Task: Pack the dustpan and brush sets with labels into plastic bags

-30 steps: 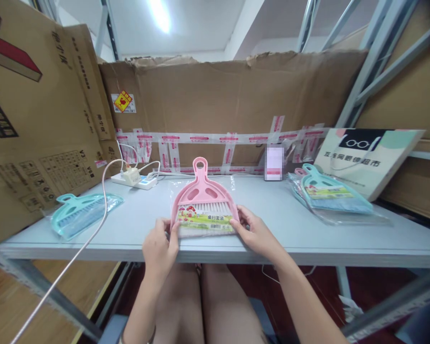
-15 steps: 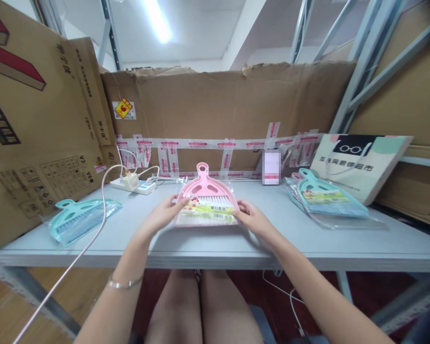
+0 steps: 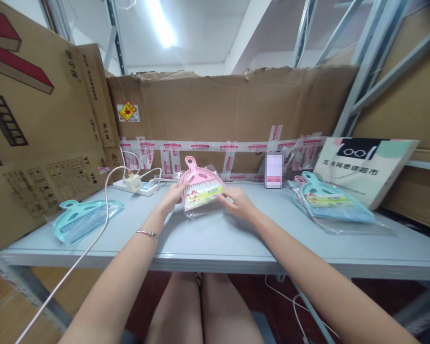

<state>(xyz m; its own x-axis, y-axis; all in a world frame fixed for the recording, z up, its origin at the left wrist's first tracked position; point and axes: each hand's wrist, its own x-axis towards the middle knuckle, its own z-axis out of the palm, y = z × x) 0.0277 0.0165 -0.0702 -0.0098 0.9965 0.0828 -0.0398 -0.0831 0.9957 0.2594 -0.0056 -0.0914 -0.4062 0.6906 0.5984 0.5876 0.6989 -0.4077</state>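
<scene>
A pink dustpan and brush set (image 3: 202, 177), wrapped in clear plastic with a yellow-green label, is held tilted above the middle of the table. My left hand (image 3: 173, 196) is closed on its left edge, the thumb over the front. At the lower right edge, my right hand (image 3: 238, 201) pinches the wrapped set near the end of its label. To the left lies a teal dustpan and brush set (image 3: 82, 220) in plastic. On the right, another teal set (image 3: 326, 198) rests on top of other bagged sets, where a bit of pink shows.
A white power strip (image 3: 139, 188) with plugs stands at the back left, its pale cable (image 3: 105, 222) crossing the table's left side. A phone-like device (image 3: 274, 170) leans against the back cardboard (image 3: 215, 107). A white box with glasses artwork (image 3: 365, 167) leans at right.
The pink set has been lifted and turned, its handle now leaning left and its right side swung away. Both hands moved with it. The view has shifted slightly.
</scene>
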